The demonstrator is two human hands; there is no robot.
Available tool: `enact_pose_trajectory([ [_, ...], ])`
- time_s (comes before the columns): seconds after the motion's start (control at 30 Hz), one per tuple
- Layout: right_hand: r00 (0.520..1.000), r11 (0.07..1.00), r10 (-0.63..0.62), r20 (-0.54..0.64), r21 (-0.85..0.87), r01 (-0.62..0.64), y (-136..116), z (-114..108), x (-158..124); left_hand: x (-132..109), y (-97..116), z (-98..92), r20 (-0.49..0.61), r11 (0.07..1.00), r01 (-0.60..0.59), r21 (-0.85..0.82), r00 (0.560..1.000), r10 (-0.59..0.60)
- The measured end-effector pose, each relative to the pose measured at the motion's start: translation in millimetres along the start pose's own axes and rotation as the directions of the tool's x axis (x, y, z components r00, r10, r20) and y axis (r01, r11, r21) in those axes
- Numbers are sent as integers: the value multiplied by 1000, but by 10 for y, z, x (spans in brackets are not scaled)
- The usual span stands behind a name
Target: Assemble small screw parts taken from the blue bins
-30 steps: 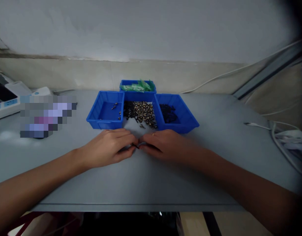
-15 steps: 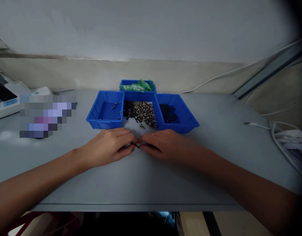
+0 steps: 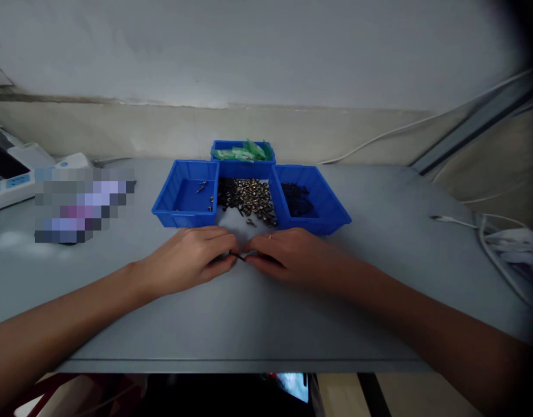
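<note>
Between my two hands, low over the grey table (image 3: pixel 258 324), is a thin dark strip-like piece (image 3: pixel 237 256), too small to name. My left hand (image 3: pixel 205 252) pinches its left end. The fingertips of my right hand (image 3: pixel 288 255) close on its right end; a ring shows on one finger. Just beyond lies a pile of small brass-coloured metal parts (image 3: pixel 254 196) beside small black parts (image 3: pixel 229 196). A left blue bin (image 3: pixel 183 219) contains a few metal parts, and a right blue bin (image 3: pixel 331 208) contains dark pieces.
Behind the pile, a third blue bin (image 3: pixel 244 169) bears green plastic packets (image 3: pixel 244 152). A power strip (image 3: pixel 14 188) and a blurred-out object (image 3: pixel 84 208) lie on the left. White cables (image 3: pixel 453 220) lie at right. The table's front edge (image 3: pixel 249 366) runs below my arms.
My left fingers have shifted slightly left, away from my right fingertips, and a little more of the dark strip shows between the hands. The bins and parts look unchanged.
</note>
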State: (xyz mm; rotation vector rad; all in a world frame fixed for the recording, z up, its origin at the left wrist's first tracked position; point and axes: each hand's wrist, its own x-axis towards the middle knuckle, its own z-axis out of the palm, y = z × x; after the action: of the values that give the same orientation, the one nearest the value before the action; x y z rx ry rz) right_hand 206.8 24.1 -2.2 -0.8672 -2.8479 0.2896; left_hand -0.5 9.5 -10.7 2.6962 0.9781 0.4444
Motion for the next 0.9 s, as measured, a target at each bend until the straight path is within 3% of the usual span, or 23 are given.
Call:
enact_pose_trajectory([
  [0.23, 1000, 1000, 3, 11, -25, -3, -10, -8, 13, -5, -6, 10, -12, 999, -43, 20, 999, 43],
  [0.53, 1000, 1000, 4, 14, -4, -4, -3, -1, -12, 2, 13, 2, -18, 1000, 18, 15, 1000, -18],
  [0.9, 999, 1000, 19, 42, -15, -19, -31, -53, 22, 4, 15, -7, -31, 999, -16, 46, 999, 17],
])
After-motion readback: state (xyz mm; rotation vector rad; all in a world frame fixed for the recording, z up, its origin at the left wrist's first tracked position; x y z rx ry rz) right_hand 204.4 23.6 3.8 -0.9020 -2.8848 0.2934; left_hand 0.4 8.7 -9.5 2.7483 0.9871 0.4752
